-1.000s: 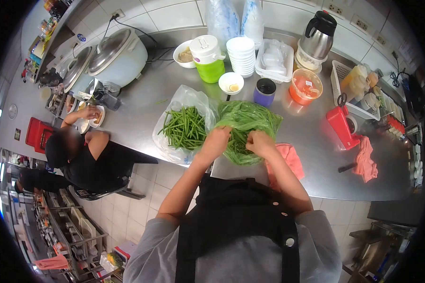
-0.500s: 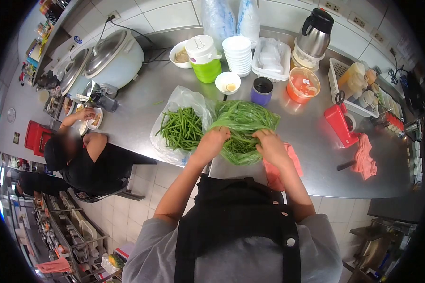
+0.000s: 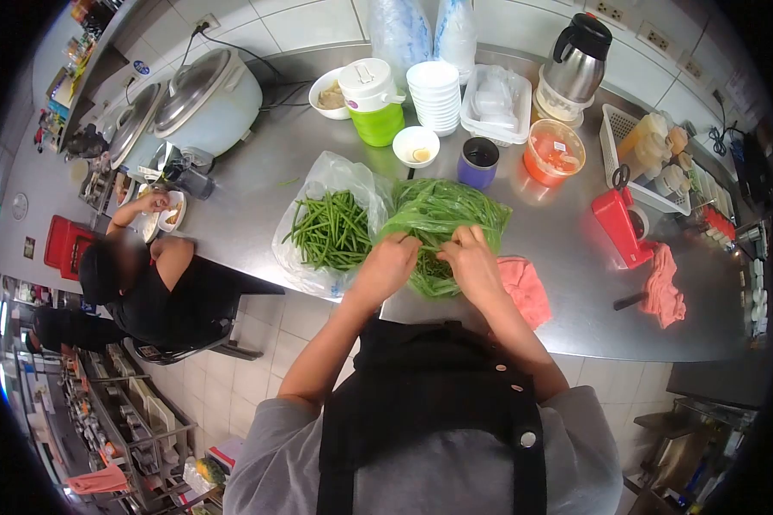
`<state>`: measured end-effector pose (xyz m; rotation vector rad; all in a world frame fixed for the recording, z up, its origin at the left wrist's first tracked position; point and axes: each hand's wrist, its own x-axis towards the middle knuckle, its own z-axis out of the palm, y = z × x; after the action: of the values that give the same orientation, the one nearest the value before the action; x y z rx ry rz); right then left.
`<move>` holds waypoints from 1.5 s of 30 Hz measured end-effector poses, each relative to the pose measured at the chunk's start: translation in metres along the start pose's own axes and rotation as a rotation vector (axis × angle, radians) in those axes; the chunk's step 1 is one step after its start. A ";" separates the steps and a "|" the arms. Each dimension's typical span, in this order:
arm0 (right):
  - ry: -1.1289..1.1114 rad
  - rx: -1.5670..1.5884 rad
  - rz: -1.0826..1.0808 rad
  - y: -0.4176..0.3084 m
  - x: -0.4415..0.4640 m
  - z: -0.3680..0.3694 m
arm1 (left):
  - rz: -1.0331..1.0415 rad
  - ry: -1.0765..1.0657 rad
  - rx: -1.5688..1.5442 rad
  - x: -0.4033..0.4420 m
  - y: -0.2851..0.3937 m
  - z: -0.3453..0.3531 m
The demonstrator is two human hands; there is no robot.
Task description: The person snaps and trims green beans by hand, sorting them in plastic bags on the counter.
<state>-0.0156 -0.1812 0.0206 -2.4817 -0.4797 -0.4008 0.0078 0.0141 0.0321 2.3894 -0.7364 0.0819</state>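
Note:
A green-tinted plastic bag full of thin green vegetables lies in front of me on the steel table. My left hand is closed at the bag's left edge, with its fingertips on the plastic. Over the bag's opening, the fingers of my right hand are pinched together; what is between them is too small to make out. To the left, cut green beans lie in a heap on a clear plastic bag. A pink cloth rests beside my right wrist.
Behind the bags stand a white bowl, a purple cup, a green-and-white jug and an orange tub. A red tape dispenser sits to the right. At the left, a person sits by the table.
My right hand has moved left, closer to my left hand, and its fingers have come together. More of the pink cloth shows. My left hand has barely moved.

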 end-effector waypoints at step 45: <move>-0.202 0.505 -0.139 -0.060 0.083 -0.001 | -0.175 0.333 -0.242 -0.016 -0.038 0.078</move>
<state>0.0331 -0.1147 0.0823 -2.0102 -0.7376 -0.0651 0.0048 0.0008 -0.0547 2.1265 -0.3581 0.2926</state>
